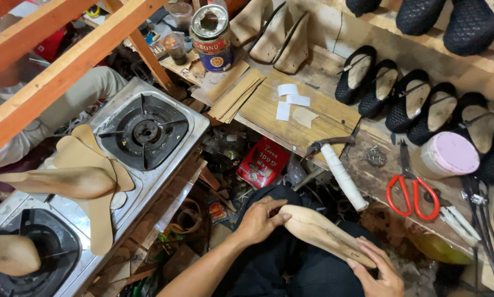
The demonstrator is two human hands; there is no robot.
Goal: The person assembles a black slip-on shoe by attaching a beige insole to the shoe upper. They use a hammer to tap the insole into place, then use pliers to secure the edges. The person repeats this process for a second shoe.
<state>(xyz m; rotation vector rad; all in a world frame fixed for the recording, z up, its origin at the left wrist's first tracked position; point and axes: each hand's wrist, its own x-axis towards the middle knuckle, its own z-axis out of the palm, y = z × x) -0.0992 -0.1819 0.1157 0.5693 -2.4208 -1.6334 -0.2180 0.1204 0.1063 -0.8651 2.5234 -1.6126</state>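
Note:
A tan wooden shoe last (pixel 324 234) lies across my lap on dark trousers, sole side up. My left hand (pixel 260 220) presses on its wide end with fingers curled over it. My right hand (pixel 376 272) holds the narrow end from below. A hammer with a white wrapped handle (pixel 340 173) lies just beyond, between my lap and the bench.
A two-burner gas stove (pixel 145 132) at left carries another last (pixel 59 181) and tan insole cutouts (pixel 101 214). On the bench: red-handled scissors (pixel 412 198), a pink-lidded tub (pixel 450 154), a row of black shoes (pixel 417 99), a wooden board (pixel 299 115), a tin can (pixel 213 38). Wooden beams (pixel 65 66) cross the top left.

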